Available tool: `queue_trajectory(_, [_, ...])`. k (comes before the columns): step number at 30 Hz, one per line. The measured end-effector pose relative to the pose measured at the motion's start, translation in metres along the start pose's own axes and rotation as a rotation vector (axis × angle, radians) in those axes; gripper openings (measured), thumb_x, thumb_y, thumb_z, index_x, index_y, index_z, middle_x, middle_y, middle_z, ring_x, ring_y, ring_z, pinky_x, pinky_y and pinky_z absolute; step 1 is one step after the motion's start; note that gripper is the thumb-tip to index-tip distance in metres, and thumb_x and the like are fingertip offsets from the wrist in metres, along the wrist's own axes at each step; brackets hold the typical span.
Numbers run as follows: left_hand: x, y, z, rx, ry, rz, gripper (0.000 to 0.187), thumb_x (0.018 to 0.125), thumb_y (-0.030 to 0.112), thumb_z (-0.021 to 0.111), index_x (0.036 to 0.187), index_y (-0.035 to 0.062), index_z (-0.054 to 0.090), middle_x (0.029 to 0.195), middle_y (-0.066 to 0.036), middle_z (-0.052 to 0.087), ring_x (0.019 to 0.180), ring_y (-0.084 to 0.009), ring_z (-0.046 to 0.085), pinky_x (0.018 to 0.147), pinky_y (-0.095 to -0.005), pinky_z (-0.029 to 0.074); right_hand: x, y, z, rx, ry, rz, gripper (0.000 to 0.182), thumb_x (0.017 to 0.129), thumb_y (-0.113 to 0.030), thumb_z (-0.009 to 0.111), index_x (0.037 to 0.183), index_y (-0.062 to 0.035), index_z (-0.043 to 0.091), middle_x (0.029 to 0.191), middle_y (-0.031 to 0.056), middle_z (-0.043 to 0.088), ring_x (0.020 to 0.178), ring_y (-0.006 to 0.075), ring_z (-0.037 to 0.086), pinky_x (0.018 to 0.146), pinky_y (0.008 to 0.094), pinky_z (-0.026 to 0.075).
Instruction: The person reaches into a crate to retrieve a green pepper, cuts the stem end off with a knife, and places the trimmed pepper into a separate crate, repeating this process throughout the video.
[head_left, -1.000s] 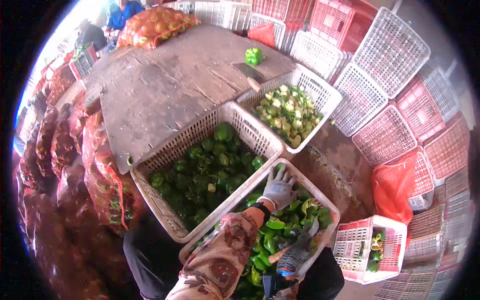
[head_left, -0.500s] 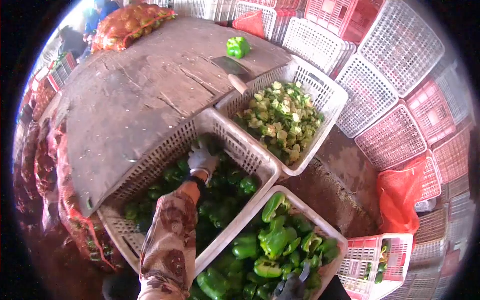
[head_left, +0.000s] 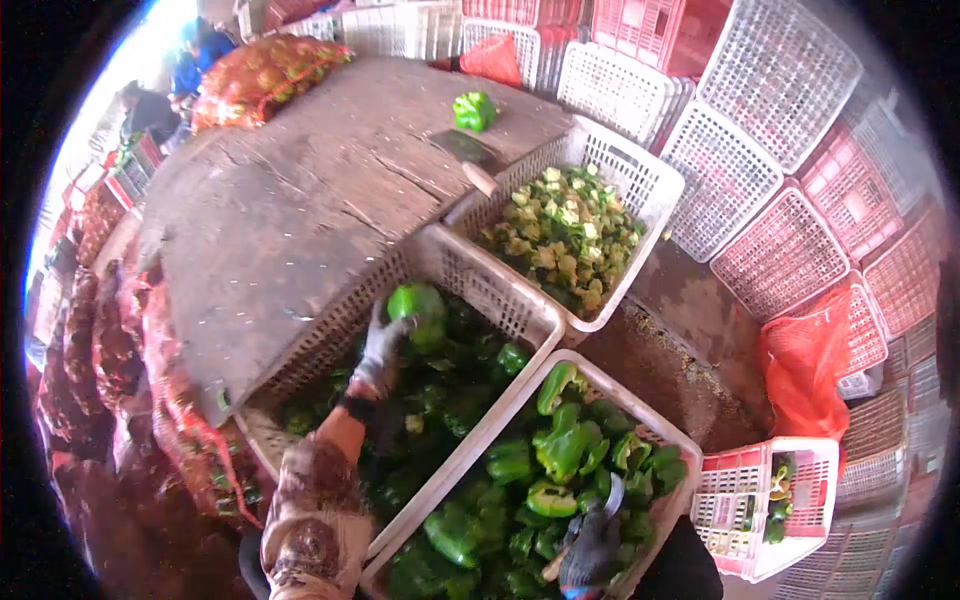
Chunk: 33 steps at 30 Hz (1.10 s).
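Observation:
My left hand point(head_left: 380, 350), in a pale glove, is closed around a whole green bell pepper point(head_left: 418, 312) above the left crate point(head_left: 490, 425), which holds many dark green peppers. In my right hand point(head_left: 592, 552), gloved in dark grey, is a small knife point(head_left: 614, 494) with a short curved blade pointing up. That hand is over the near crate point(head_left: 690, 445), where cut and opened green peppers lie. The fingers wrapped on the knife's handle are partly hidden.
Behind stands a crate point(head_left: 672, 190) of pale pepper cores. A wooden tabletop point(head_left: 290, 200) bears a lone bell pepper point(head_left: 474, 111), a broad-bladed knife point(head_left: 465, 148) and a net sack point(head_left: 265, 80). Stacked crates point(head_left: 780, 80) and an orange-red net point(head_left: 805, 355) are at right.
My left hand has come up out of the left crate's shadow with a bell pepper in it. My right hand with the knife has risen further into view over the near crate.

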<state>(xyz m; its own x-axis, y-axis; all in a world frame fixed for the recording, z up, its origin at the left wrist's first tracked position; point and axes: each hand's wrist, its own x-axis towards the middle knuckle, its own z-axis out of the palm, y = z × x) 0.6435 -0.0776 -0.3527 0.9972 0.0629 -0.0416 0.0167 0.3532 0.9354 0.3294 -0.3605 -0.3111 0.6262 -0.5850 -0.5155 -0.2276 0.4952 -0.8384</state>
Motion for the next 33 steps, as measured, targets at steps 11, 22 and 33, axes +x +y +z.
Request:
queue_trajectory(11, [-0.325, 0.135, 0.058, 0.297, -0.224, 0.353, 0.104, 0.054, 0.024, 0.086, 0.139, 0.0028, 0.03, 0.132, -0.011, 0.042, 0.123, -0.0257, 0.044, 0.105, -0.0393, 0.036, -0.156, -0.07, 0.02, -0.852, -0.6, -1.02, 0.022, 0.091, -0.02, 0.058, 0.109, -0.0079, 0.061, 0.074, 0.012, 0.063, 0.054, 0.0279, 0.057, 0.051, 0.0399, 0.046])
queue_trajectory(22, [-0.39, 0.152, 0.09, -0.109, -0.193, 0.232, 0.097, 0.057, 0.016, 0.087, 0.136, 0.0066, 0.032, 0.126, -0.008, 0.046, 0.117, -0.0217, 0.047, 0.1, -0.0369, 0.04, -0.216, -0.051, -0.014, -1.087, -0.466, -1.224, 0.024, 0.088, -0.02, 0.061, 0.109, -0.0089, 0.061, 0.098, 0.0173, 0.063, 0.088, 0.0354, 0.061, 0.074, 0.0463, 0.048])
queue_trajectory(33, [-0.388, 0.151, 0.078, -0.132, -0.448, 0.003, 0.099, 0.061, 0.025, 0.079, 0.141, 0.0022, 0.027, 0.133, -0.012, 0.045, 0.123, -0.026, 0.046, 0.105, -0.0377, 0.036, -0.189, -0.064, -0.043, -0.217, -0.703, -0.222, 0.071, 0.08, -0.035, 0.072, 0.138, -0.0085, 0.042, 0.129, 0.0127, 0.052, 0.119, 0.0233, 0.05, 0.098, 0.0398, 0.044])
